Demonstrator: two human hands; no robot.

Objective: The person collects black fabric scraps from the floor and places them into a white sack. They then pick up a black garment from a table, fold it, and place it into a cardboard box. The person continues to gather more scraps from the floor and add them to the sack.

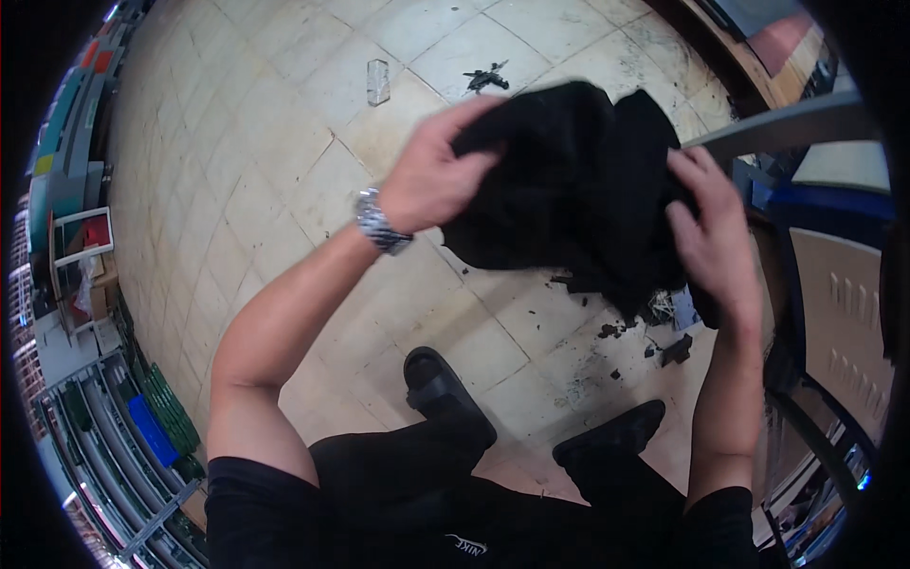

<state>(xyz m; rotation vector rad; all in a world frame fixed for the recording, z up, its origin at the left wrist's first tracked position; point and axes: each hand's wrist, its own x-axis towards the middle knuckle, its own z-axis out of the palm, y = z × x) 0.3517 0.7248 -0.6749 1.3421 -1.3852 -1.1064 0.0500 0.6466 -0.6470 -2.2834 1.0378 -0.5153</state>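
A black cloth piece, perhaps a garment (559,180), hangs bunched in the air between my two hands, above the tiled floor. My left hand (444,169), with a metal watch (379,223) on its wrist, pinches the cloth's upper left edge between thumb and fingers. On the opposite side my right hand (713,223) grips the cloth's right edge with curled fingers, slightly blurred. Folds of the dark fabric hide its full shape and some of the fingertips.
Black scraps (678,349) and shreds lie on the floor below the cloth; another dark scrap (486,76) and a clear block-like piece (378,82) lie farther off. A metal frame with a beige panel (839,322) stands close on the right. Racks (104,446) line the left.
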